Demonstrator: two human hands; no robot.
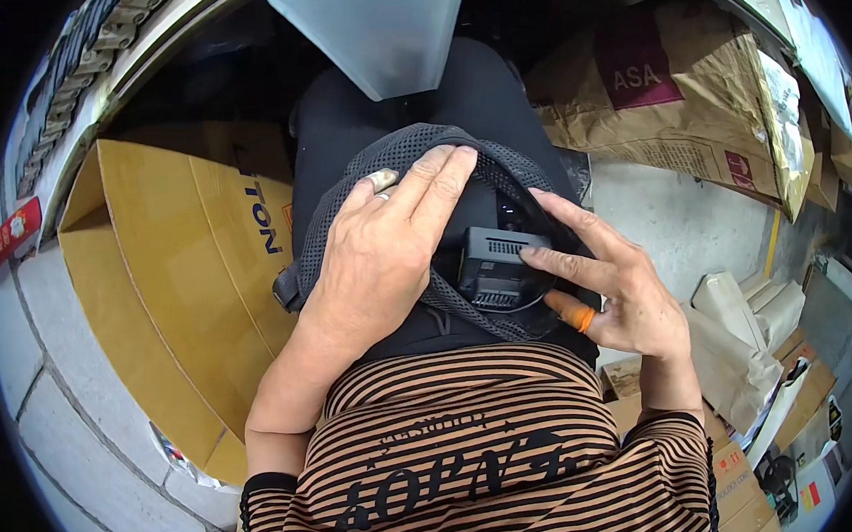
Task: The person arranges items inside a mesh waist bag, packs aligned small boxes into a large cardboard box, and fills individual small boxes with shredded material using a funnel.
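A black mesh fabric piece [364, 157] with a rounded, padded rim and a strap buckle at its left lies across my lap; I cannot tell its exact kind. Inside its opening rests a black box-shaped device [497, 260] with slotted vents. My left hand [389, 235] is closed over the near-left part of the mesh, fingers together, a ring and a pale fingertip wrap showing; its thumb is hidden. With fingers spread, my right hand [618, 276] touches the device's right edge with one fingertip. Another finger meets the rim, and the thumb wears an orange band.
A grey plastic panel or bin corner [371, 32] hangs over my knees. An open cardboard box [175, 282] stands at left. At upper right lies a large brown paper sack [666, 96] marked ASA. Paper packages [740, 350] and another carton [741, 499] are at right.
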